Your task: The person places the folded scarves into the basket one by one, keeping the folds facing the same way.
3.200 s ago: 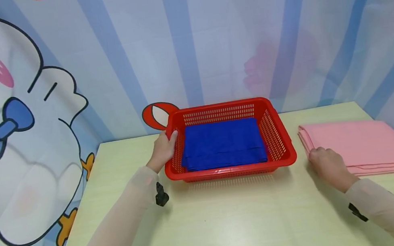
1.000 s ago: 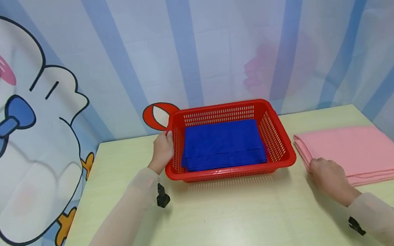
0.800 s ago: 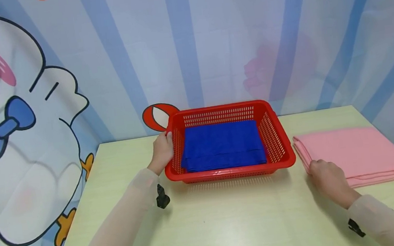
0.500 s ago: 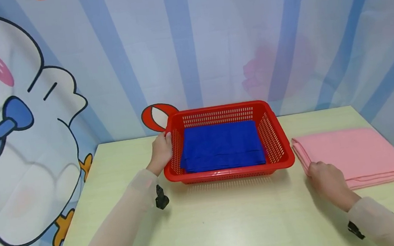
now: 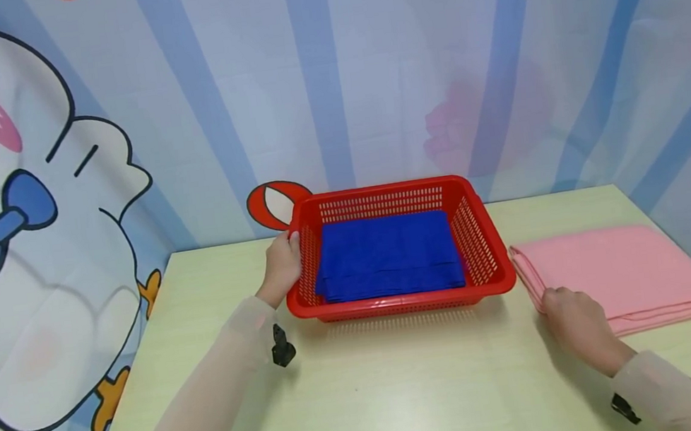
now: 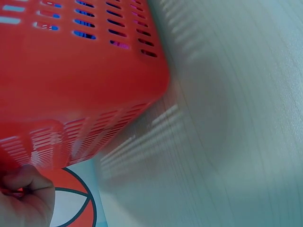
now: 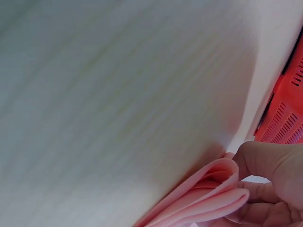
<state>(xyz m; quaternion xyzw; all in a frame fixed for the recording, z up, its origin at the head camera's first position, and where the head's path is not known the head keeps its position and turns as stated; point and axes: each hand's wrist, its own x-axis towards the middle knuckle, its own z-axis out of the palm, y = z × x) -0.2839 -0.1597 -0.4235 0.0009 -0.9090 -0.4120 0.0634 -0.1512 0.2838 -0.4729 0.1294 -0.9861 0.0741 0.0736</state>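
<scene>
In the head view, a red plastic basket [image 5: 401,301] with slotted walls stands mid-table, a folded blue cloth [image 5: 388,253] lying inside it. My left hand [image 5: 282,267] grips the basket's left rim; the left wrist view has this hand [image 6: 29,198] at the lower left, below the basket's wall [image 6: 85,80]. To the right of the basket lies a folded pink cloth [image 5: 627,276]. My right hand [image 5: 578,324] pinches its near left edge, and in the right wrist view the thumb and fingers hold the layered pink fold [image 7: 208,191].
A pale wood-grain table [image 5: 404,394] carries everything. Behind it hangs a blue striped backdrop [image 5: 382,83] printed with a white duck. The basket stands close to the table's back edge. Small black devices [image 5: 282,347] sit at both wrists.
Over about three seconds the pink cloth has slid toward me and slightly left with my right hand, its near left corner turning. My left hand stays on the basket rim.
</scene>
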